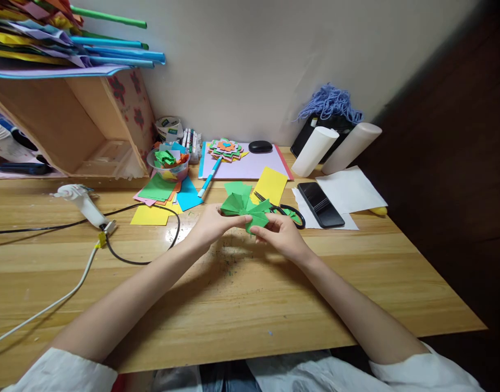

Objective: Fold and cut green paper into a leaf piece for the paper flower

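Observation:
Above the wooden table I hold a green folded paper flower (244,208) with creased petals spread out. My left hand (212,227) grips its left side, the thumb lying across the front. On the lower right, the thumb and fingers of my right hand (281,235) pinch a petal. Just behind my right hand lie black-handled scissors (298,216), partly hidden, with green paper scraps at their handles. A green paper piece (237,188) and a yellow sheet (270,185) lie behind the flower.
A layered paper flower on a blue stick (210,177) rests on a lilac board (260,170). Left are coloured paper sheets (150,215), a tub of scraps (168,173), a white glue gun (81,206) and cables. A phone (321,204) and white rolls (315,151) stand right.

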